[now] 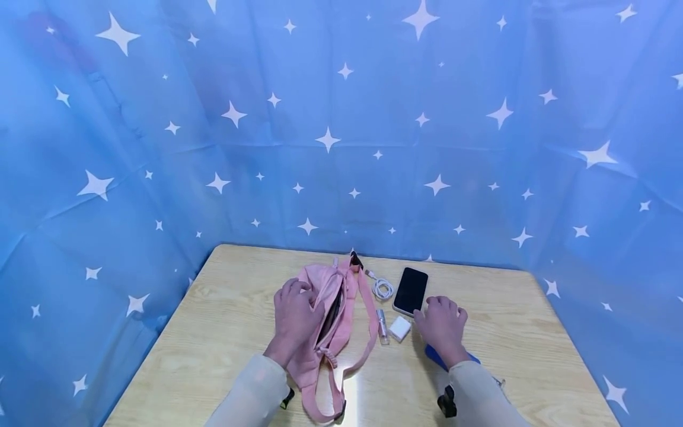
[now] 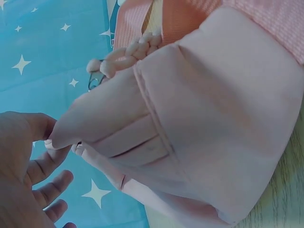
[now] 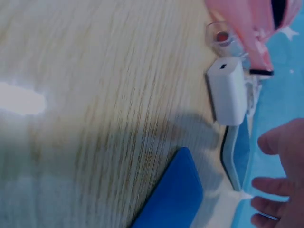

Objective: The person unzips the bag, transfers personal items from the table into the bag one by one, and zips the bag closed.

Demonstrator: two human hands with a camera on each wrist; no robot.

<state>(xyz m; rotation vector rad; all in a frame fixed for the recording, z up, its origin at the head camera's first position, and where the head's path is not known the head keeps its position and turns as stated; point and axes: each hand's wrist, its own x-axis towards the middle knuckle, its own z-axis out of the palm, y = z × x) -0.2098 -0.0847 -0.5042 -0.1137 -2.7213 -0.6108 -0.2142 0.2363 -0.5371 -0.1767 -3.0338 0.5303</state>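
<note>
Two hands are at work in the head view. The left hand [image 1: 296,311] pinches the edge of a pink bag [image 1: 306,359], mouth parted, on the bench [image 1: 213,332] at lower centre. The right hand [image 1: 444,323], lower right of centre, is empty, fingers loose by the phone [image 1: 411,289]; contact cannot be confirmed.

Left wrist view: thumb and forefinger grip the bag edge at left.

Right wrist view: fingers spread at lower right, clear of the white charger [image 3: 227,92].

Judged step: holding the bag open. Next move appears to call for a right-hand grasp, with the mouth held apart.
</note>
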